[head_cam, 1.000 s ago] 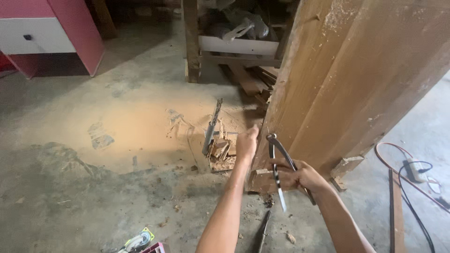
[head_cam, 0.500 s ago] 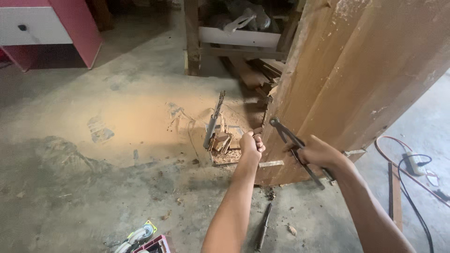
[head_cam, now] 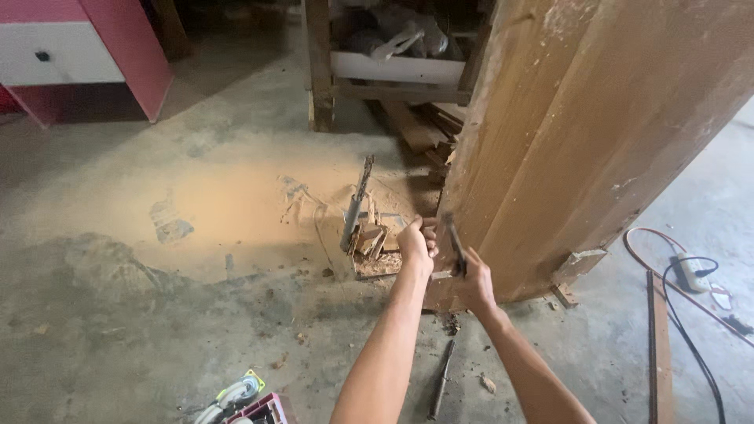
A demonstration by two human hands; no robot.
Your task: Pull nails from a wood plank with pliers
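A big brown wooden panel (head_cam: pixel 581 133) leans on the concrete floor. My left hand (head_cam: pixel 416 245) is a closed fist against the panel's lower left edge; I cannot see anything inside it. Close to its right, my right hand (head_cam: pixel 473 286) grips the handles of dark metal pincers (head_cam: pixel 454 245). The pincers' head points up along the panel's edge and nearly touches my left fist.
A heap of wood scraps (head_cam: pixel 369 243) with an upright metal bar (head_cam: pixel 357 202) lies left of my hands on a sawdust patch (head_cam: pixel 228 216). A metal rod (head_cam: pixel 440 381) lies on the floor below. Cables and a power strip (head_cam: pixel 691 275) lie right, a pink cabinet (head_cam: pixel 118 55) stands far left.
My right hand has swung the pincers left and upright, from out at the right to the panel's edge beside my left fist. The left hand has stayed at the edge.
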